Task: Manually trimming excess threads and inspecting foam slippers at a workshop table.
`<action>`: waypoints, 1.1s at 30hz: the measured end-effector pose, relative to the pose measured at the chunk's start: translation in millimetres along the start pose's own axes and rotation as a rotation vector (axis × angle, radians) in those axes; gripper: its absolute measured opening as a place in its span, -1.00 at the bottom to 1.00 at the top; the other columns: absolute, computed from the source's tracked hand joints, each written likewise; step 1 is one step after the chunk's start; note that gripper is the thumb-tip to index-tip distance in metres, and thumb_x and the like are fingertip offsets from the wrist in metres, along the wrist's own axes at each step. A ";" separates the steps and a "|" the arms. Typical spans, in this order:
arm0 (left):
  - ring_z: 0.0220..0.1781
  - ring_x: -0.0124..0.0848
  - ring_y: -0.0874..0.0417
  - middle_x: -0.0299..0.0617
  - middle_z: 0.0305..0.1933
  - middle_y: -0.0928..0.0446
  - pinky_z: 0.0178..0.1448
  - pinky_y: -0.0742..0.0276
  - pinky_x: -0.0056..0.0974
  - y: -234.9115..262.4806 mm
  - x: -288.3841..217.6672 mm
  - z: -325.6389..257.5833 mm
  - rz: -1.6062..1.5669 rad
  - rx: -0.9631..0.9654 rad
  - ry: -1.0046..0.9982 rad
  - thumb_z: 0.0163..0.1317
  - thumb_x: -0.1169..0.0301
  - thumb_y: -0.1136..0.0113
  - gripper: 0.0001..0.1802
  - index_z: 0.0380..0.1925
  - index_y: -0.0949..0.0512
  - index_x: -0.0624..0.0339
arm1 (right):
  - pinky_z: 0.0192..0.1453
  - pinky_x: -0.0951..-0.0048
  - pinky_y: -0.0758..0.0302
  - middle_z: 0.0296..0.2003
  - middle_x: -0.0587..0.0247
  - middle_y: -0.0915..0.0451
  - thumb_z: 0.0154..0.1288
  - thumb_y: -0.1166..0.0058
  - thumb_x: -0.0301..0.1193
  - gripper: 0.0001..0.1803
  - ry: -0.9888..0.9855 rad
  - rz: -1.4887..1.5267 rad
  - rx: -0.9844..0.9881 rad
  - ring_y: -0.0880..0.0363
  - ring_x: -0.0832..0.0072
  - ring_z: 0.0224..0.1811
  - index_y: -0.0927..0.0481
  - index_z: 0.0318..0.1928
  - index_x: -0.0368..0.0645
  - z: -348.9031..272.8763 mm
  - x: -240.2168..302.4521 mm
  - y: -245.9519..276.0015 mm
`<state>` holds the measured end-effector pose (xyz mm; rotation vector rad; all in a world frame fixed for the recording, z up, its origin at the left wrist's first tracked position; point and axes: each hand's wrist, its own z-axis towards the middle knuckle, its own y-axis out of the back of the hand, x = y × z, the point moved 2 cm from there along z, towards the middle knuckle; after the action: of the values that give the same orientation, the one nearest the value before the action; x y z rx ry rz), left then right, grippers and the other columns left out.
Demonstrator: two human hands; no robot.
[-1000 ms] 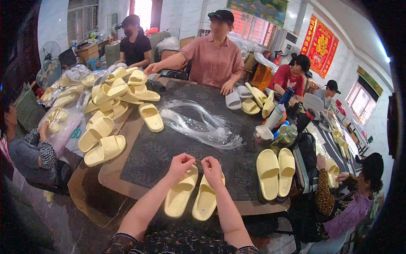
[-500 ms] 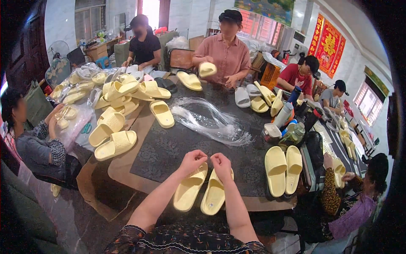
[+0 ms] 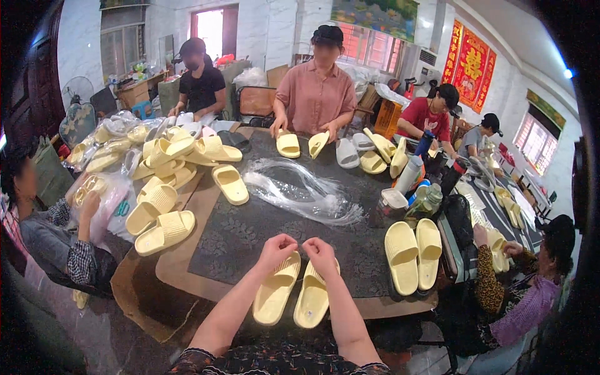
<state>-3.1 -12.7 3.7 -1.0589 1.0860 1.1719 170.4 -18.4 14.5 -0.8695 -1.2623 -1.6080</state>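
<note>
Right below me, on the near edge of the dark patterned table mat (image 3: 262,231), lie two pale yellow foam slide sandals side by side: the left sandal (image 3: 277,289) and the right sandal (image 3: 312,297), toes pointing away from me. A second matched pair of pale yellow slides (image 3: 414,255) lies to my right on the same mat, two in all, well apart from mine. One single yellow slide (image 3: 230,184) lies alone farther up the mat, and two more ribbed ones (image 3: 159,220) lie off the mat's left edge, below a heap of yellow slides (image 3: 164,153) too tangled to count. A crumpled bundle of clear plastic bags (image 3: 300,192) sprawls across the middle.

My left hand (image 3: 277,248) rests over the toe end of the left sandal, fingers curled in nearly closed. My right hand (image 3: 320,254) sits over the toe end of the right sandal, likewise curled narrow. The two hands nearly meet, fingertips pinched toward each other above the gap between the sandals; whether they pinch something small I cannot tell. Both sandals stretch from under my hands back toward my body.

Across the table a person in a pink shirt (image 3: 316,97) holds two more yellow slides.
</note>
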 end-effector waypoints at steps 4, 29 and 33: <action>-0.33 -0.57 -0.61 -0.25 -0.38 -0.63 -0.21 -0.53 -0.42 -9.7 -9.9 -2.3 0.162 0.095 -0.054 0.18 0.45 -0.22 -0.88 -0.32 -0.58 0.28 | -0.47 0.60 -0.24 -0.62 0.56 -0.38 0.23 -0.18 -0.38 -0.86 0.114 -0.053 0.010 -0.25 0.78 -0.54 -0.60 -0.32 -0.21 2.2 -3.8 -0.3; -0.39 -0.61 -0.55 -0.33 -0.45 -0.59 -0.29 -0.49 -0.42 -2.8 -9.1 -7.1 0.222 -0.030 -0.054 0.11 0.42 -0.29 -0.84 -0.32 -0.63 0.24 | -0.42 0.60 -0.29 -0.58 0.50 -0.46 0.24 -0.18 -0.36 -0.83 -0.013 -0.002 0.092 -0.30 0.74 -0.52 -0.61 -0.30 -0.23 0.0 1.3 -0.1; -0.38 -0.61 -0.54 -0.32 -0.43 -0.59 -0.26 -0.49 -0.42 -3.6 -7.2 -3.5 0.149 -0.020 -0.093 0.12 0.43 -0.28 -0.85 -0.32 -0.62 0.25 | -0.42 0.62 -0.27 -0.56 0.52 -0.44 0.25 -0.16 -0.37 -0.83 0.095 0.095 -0.042 -0.28 0.75 -0.51 -0.60 -0.31 -0.23 2.0 6.8 0.7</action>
<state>-0.3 -17.6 10.4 -0.9426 1.0963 1.3399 168.6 -18.0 21.4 -0.8562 -1.1088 -1.5860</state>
